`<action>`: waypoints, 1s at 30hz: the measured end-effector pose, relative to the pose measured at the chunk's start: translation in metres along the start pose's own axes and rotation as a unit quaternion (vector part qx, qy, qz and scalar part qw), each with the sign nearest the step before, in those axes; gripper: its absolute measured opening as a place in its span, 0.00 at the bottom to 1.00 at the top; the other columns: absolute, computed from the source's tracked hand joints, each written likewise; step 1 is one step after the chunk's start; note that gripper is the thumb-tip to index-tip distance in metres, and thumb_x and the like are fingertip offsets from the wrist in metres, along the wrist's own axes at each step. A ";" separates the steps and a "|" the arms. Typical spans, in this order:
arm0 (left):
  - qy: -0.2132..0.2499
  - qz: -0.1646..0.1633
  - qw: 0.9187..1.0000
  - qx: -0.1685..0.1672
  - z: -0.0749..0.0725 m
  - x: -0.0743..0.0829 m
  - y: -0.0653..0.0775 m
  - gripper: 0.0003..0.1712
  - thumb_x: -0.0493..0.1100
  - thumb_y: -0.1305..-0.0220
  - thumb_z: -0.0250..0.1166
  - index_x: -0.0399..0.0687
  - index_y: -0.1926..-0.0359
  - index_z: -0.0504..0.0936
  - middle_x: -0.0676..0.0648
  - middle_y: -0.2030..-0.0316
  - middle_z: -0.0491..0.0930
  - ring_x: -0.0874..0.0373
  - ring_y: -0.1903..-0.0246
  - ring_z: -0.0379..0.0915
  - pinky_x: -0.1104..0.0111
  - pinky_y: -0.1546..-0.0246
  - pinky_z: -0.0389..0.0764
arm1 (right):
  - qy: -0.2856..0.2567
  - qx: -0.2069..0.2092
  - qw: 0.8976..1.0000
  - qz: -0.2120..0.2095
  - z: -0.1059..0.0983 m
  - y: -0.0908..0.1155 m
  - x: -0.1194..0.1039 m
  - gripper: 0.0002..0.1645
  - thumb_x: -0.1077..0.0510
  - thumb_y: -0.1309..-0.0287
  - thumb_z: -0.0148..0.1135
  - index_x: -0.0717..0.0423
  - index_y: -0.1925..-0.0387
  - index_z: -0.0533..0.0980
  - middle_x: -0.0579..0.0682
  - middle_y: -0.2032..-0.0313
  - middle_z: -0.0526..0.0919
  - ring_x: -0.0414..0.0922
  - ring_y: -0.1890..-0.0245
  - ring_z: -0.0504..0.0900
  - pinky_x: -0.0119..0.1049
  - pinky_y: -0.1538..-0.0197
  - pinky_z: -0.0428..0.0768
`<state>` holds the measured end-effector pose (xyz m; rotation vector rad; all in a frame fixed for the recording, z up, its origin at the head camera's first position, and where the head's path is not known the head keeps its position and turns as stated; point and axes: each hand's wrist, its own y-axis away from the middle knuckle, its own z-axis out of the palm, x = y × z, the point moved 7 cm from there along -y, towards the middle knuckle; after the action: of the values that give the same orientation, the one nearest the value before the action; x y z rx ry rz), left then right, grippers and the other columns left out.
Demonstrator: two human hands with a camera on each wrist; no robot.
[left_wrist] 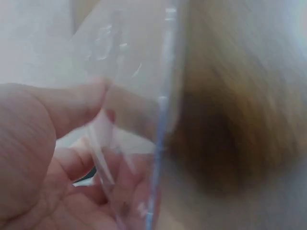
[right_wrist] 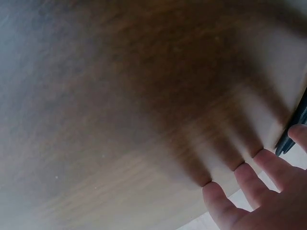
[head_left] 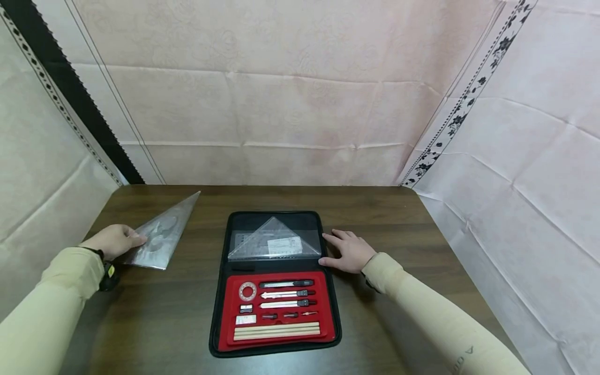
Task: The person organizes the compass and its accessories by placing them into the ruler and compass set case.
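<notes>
At the table's left side, my left hand (head_left: 112, 241) pinches a clear plastic set square (head_left: 164, 234) near one edge. The left wrist view shows the thumb on one face of that set square (left_wrist: 127, 57) and fingers behind it. My right hand (head_left: 349, 252) is beside the right edge of an opened black case (head_left: 216, 312), fingers spread. In the right wrist view, several fingertips (right_wrist: 218, 199) touch the table and the thumb lies at the case's edge (right_wrist: 293, 122). A second clear set square (head_left: 253, 249) lies in the case's upper half.
The case's red tray (head_left: 276, 348) holds a round ring-shaped piece (head_left: 241, 291), a cutter-like tool (head_left: 286, 284), two compasses (head_left: 281, 295), a white eraser-like block (head_left: 246, 320), small parts and pale pencils (head_left: 276, 331). Cloth (head_left: 281, 114) hangs around the wooden table (head_left: 164, 323).
</notes>
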<state>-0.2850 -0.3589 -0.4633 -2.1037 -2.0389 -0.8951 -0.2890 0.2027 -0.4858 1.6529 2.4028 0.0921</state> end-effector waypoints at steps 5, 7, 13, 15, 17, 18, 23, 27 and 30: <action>0.048 0.037 0.998 0.008 -0.003 0.031 0.005 0.21 0.49 0.28 0.53 0.30 0.56 0.74 0.43 0.71 0.71 0.51 0.72 0.67 0.62 0.75 0.69 | -0.003 0.005 1.000 -0.001 -0.001 0.000 0.001 0.54 0.16 0.53 0.49 0.35 0.28 0.59 0.52 0.29 0.60 0.54 0.32 0.59 0.56 0.35 0.61; 0.049 0.059 0.997 0.017 -0.005 0.046 0.007 0.18 0.47 0.27 0.53 0.33 0.58 0.74 0.44 0.71 0.71 0.52 0.72 0.67 0.62 0.74 0.68 | -0.005 0.005 1.000 0.000 -0.001 0.000 0.001 0.54 0.17 0.53 0.50 0.35 0.28 0.59 0.52 0.29 0.60 0.54 0.32 0.59 0.56 0.35 0.61; 0.031 0.104 0.992 0.063 -0.012 0.085 0.013 0.14 0.45 0.25 0.51 0.38 0.58 0.75 0.42 0.66 0.76 0.47 0.65 0.70 0.51 0.62 0.69 | -0.009 -0.002 1.000 0.004 -0.001 0.001 -0.001 0.53 0.18 0.52 0.52 0.36 0.28 0.60 0.53 0.29 0.60 0.55 0.32 0.59 0.56 0.36 0.62; 0.007 0.101 0.991 0.091 -0.016 0.095 0.014 0.15 0.45 0.24 0.48 0.39 0.57 0.76 0.39 0.63 0.78 0.43 0.61 0.71 0.43 0.57 0.60 | -0.014 -0.002 1.000 0.007 -0.002 0.000 -0.001 0.53 0.19 0.52 0.54 0.36 0.29 0.61 0.53 0.30 0.61 0.55 0.32 0.60 0.56 0.36 0.63; -0.015 0.093 0.989 0.117 -0.018 0.104 0.014 0.16 0.44 0.24 0.45 0.40 0.56 0.77 0.37 0.59 0.79 0.40 0.58 0.70 0.38 0.56 0.50 | -0.015 -0.004 1.000 0.011 -0.004 0.000 -0.002 0.53 0.19 0.53 0.55 0.36 0.29 0.62 0.53 0.30 0.61 0.55 0.33 0.61 0.56 0.37 0.64; -0.023 0.091 0.987 0.131 -0.020 0.109 0.014 0.17 0.44 0.24 0.44 0.41 0.56 0.78 0.37 0.56 0.79 0.37 0.54 0.68 0.36 0.56 0.46 | -0.016 -0.004 1.000 0.011 -0.004 0.000 -0.002 0.53 0.20 0.53 0.56 0.37 0.29 0.63 0.54 0.30 0.62 0.55 0.33 0.61 0.56 0.37 0.65; -0.042 0.110 0.979 0.168 -0.018 0.137 0.018 0.15 0.43 0.26 0.47 0.43 0.57 0.79 0.36 0.53 0.72 0.31 0.49 0.54 0.36 0.52 0.39 | -0.037 -0.014 0.999 0.014 -0.011 -0.001 -0.007 0.54 0.20 0.54 0.56 0.40 0.29 0.62 0.55 0.30 0.61 0.56 0.32 0.60 0.58 0.36 0.62; -0.068 0.134 0.972 0.182 -0.013 0.161 0.020 0.15 0.45 0.26 0.49 0.45 0.57 0.81 0.36 0.49 0.68 0.28 0.45 0.49 0.36 0.50 0.40 | -0.086 0.017 0.996 -0.003 -0.031 -0.006 -0.022 0.55 0.23 0.48 0.55 0.47 0.27 0.56 0.54 0.29 0.59 0.54 0.31 0.58 0.54 0.34 0.60; -0.082 0.156 0.967 0.182 -0.006 0.180 0.019 0.15 0.47 0.27 0.51 0.45 0.55 0.82 0.37 0.48 0.67 0.30 0.44 0.50 0.37 0.49 0.43 | -0.150 0.046 0.987 -0.023 -0.048 -0.011 -0.038 0.52 0.28 0.43 0.56 0.49 0.26 0.54 0.52 0.30 0.60 0.50 0.32 0.61 0.50 0.34 0.63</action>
<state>-0.2792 -0.2036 -0.3710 -2.2481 -1.6995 -0.2833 -0.2967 0.1670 -0.4355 1.5226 2.2416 -0.2600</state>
